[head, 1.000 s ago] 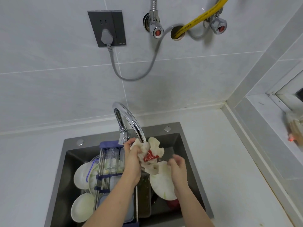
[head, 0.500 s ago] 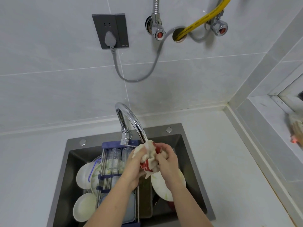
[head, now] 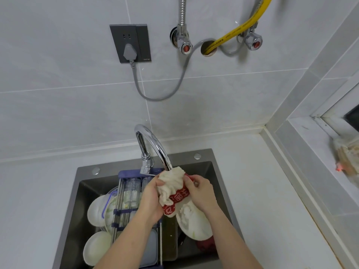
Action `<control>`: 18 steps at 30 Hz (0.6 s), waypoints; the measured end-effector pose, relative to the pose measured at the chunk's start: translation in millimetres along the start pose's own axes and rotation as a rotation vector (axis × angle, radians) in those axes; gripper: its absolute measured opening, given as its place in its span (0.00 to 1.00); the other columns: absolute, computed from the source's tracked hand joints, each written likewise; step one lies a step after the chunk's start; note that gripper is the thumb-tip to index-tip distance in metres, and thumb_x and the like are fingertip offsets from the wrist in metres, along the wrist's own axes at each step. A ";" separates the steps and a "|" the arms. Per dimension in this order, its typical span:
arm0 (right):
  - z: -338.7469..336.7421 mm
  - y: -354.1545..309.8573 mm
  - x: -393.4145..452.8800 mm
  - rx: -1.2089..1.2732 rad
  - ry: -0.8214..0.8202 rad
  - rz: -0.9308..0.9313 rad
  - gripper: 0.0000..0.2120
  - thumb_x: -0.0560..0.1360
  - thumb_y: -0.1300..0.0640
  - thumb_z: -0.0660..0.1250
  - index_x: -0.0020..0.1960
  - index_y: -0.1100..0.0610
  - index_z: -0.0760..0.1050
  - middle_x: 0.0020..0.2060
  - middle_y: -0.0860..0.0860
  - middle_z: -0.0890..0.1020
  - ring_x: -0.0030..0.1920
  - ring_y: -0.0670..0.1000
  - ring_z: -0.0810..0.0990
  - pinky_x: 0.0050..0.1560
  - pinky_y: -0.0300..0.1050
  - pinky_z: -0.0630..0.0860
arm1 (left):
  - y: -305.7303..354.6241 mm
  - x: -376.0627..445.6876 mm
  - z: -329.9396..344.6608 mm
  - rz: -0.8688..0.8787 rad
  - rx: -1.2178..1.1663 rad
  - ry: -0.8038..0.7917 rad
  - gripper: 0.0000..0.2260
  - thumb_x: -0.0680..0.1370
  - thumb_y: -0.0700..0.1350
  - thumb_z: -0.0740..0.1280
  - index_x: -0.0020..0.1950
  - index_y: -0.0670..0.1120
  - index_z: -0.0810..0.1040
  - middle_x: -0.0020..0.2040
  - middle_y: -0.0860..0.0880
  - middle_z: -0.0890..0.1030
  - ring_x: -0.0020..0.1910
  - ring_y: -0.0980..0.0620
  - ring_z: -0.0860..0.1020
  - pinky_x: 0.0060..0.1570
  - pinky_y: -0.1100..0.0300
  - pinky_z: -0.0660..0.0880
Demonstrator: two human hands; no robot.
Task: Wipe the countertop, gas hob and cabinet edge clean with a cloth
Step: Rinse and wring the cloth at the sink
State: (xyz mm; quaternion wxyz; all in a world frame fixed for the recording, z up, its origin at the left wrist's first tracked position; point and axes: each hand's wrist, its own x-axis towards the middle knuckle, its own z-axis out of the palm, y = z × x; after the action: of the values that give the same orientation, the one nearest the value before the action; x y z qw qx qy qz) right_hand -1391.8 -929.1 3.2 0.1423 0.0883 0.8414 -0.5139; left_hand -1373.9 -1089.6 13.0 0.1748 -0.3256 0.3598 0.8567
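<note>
Gripping bunched cloth (head: 173, 188) from both sides under tap (head: 155, 146): left hand (head: 150, 199), right hand (head: 202, 192) curled around it; cloth long axis roughly vertical over sink (head: 85, 175).

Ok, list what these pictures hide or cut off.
- Gas hob and cabinet edge: outside the head view.
- Tap water: spout tip hidden by the cloth, held in left hand and right hand.
- Sink floor: covered by dishes.
- Window ledge bundle: blurred, cut off.
</note>
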 end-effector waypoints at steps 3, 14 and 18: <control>-4.2 -2.9 2.4 -0.265 0.215 -0.215 0.17 0.84 0.44 0.61 0.51 0.52 0.84 0.43 0.43 0.82 0.42 0.42 0.80 0.44 0.40 0.77 | 2.3 -3.1 4.5 0.072 0.093 0.027 0.14 0.80 0.43 0.62 0.62 0.43 0.81 0.57 0.34 0.84 0.56 0.34 0.81 0.56 0.41 0.78; -15.2 -58.8 0.2 0.377 0.043 0.080 0.21 0.85 0.42 0.57 0.51 0.54 0.82 0.43 0.51 0.86 0.48 0.52 0.85 0.50 0.47 0.80 | 0.8 -8.8 -0.9 0.042 0.263 -0.178 0.21 0.86 0.57 0.58 0.74 0.49 0.72 0.67 0.41 0.81 0.67 0.41 0.79 0.68 0.36 0.74; -19.0 -63.7 0.0 0.612 0.034 0.201 0.19 0.84 0.44 0.62 0.52 0.57 0.83 0.45 0.56 0.88 0.50 0.56 0.86 0.58 0.53 0.81 | 4.2 -8.4 -13.3 -0.043 0.031 -0.219 0.23 0.83 0.49 0.54 0.75 0.43 0.72 0.68 0.37 0.79 0.66 0.37 0.78 0.62 0.40 0.76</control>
State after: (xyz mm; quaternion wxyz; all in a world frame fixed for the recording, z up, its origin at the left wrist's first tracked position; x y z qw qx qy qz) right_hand -1413.4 -941.2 64.9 0.1452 0.2183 0.6371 -0.7249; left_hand -1364.3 -1102.8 13.7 0.2365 -0.2350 0.3447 0.8775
